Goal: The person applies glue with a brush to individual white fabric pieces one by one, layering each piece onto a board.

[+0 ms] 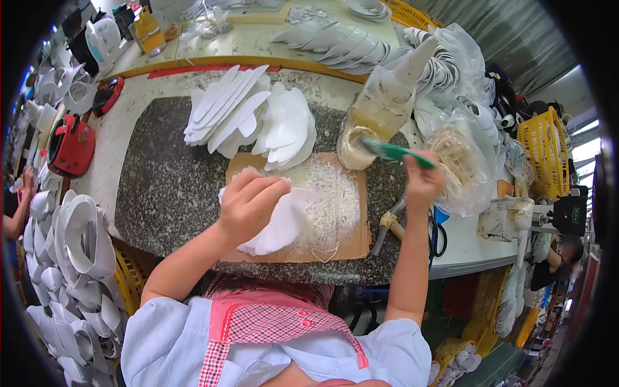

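Brush (394, 152) green-handled; white pieces (282, 222) flat, round-edged, overlapping.

This place looks like a workshop w/ production in big qty.: flat white pcs. (225, 106) of similar shape stand in stacks on the worktable (111, 151), and shaped white parts (80, 235) are piled at L side. Also a worn dark slab (151, 184), a stained container (382, 106) and a yellow plastic basket (543, 155) show this. Another person (553, 260) is visible in bkgd., R side.
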Tool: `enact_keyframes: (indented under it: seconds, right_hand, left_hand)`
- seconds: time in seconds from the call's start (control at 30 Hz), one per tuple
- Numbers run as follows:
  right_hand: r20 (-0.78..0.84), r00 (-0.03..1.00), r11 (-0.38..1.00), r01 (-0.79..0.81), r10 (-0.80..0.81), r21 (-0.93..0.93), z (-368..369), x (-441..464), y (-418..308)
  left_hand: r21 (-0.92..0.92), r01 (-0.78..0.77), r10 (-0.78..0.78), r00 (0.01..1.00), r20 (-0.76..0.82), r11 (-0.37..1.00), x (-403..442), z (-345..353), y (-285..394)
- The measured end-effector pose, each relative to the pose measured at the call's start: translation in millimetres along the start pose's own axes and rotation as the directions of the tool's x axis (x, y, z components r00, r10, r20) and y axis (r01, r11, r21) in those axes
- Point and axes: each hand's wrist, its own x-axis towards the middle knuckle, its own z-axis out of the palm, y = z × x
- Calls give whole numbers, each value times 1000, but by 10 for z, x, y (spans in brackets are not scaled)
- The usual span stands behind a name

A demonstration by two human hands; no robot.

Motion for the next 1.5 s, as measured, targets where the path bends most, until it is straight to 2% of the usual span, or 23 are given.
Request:
enact_keyframes:
  seconds: [0.07,0.1,0.13,0.2,0.23,0.27,0.33,0.4,0.53,0.6,0.63,0.73,0.77,0.8,0.87,0.93,0.97,1.0,1.13,1.23,1.4,1.47,1.5]
  right_hand:
    - [40,999,992,38,-34,-124,-181,-55,156]
    - [57,997,981,66,-57,-181,-228,-80,201]
    - [23,998,998,-66,67,-14,-229,-164,156]
    - [-53,989,991,-134,135,16,-283,-285,128]
    - [-93,980,984,-174,177,33,-270,-354,62]
    - [-37,966,966,-254,255,50,-179,-484,-33]
    - [307,879,918,-395,365,40,23,-702,-143]
    - [408,857,945,-324,316,-51,366,-843,-101]
    - [285,953,989,-66,102,-133,588,-606,49]
    - [510,839,978,-117,191,-173,423,-735,-154]
    - [613,752,968,-144,242,-206,323,-811,-256]
    - [435,806,889,-457,401,28,118,-926,-381]
    - [406,815,886,-464,414,27,75,-938,-378]
    - [376,827,886,-463,419,31,47,-928,-374]
    - [349,867,919,-393,357,38,110,-879,-328]
    - [325,889,932,-357,322,54,305,-838,-253]
    - [314,897,937,-345,311,60,417,-815,-228]
    - [343,900,954,-298,268,37,541,-762,-213]
    - [434,901,1000,21,-16,-8,843,-602,-117]
    - [613,778,969,234,-139,-78,688,-650,-85]
    - [763,645,994,105,-46,-29,368,-725,-379]
    - [568,809,981,193,-149,-17,278,-541,-383]
    - [353,928,989,140,-117,-39,216,-463,-277]
  left_hand:
    - [81,-155,159,986,-55,985,40,-175,76]
    - [74,-202,197,978,65,977,-37,-157,74]
    - [61,-251,236,954,183,966,-171,-91,67]
    - [-11,-275,249,851,462,961,-511,22,85]
    - [-19,-258,239,862,448,966,-573,32,108]
    - [-27,-243,230,871,434,970,-614,40,130]
    - [-33,-204,199,888,414,978,-607,54,161]
    - [-34,-192,189,895,403,981,-600,85,154]
    - [-14,-187,175,886,430,982,-607,90,132]
    - [-45,-149,154,897,415,988,-574,105,110]
    - [-65,-118,135,903,409,991,-583,119,129]
    - [-204,361,-228,847,480,910,-477,218,-5]
    - [-304,534,-375,810,451,789,-237,186,-85]
    - [-365,569,-500,822,273,737,-19,163,-161]
    - [-466,398,-518,841,-159,790,422,72,-213]
    - [-204,75,-111,978,-175,976,610,86,-458]
    - [-71,-105,95,987,-133,992,662,93,-555]
    - [67,-81,60,960,273,994,505,147,-712]
    - [27,170,-170,937,304,985,131,69,-386]
    - [91,311,-316,825,468,946,-227,118,-271]
    - [42,386,-356,796,489,921,-375,182,-294]
    - [12,404,-362,806,467,915,-351,222,-290]
    - [3,411,-367,810,458,912,-311,223,-278]
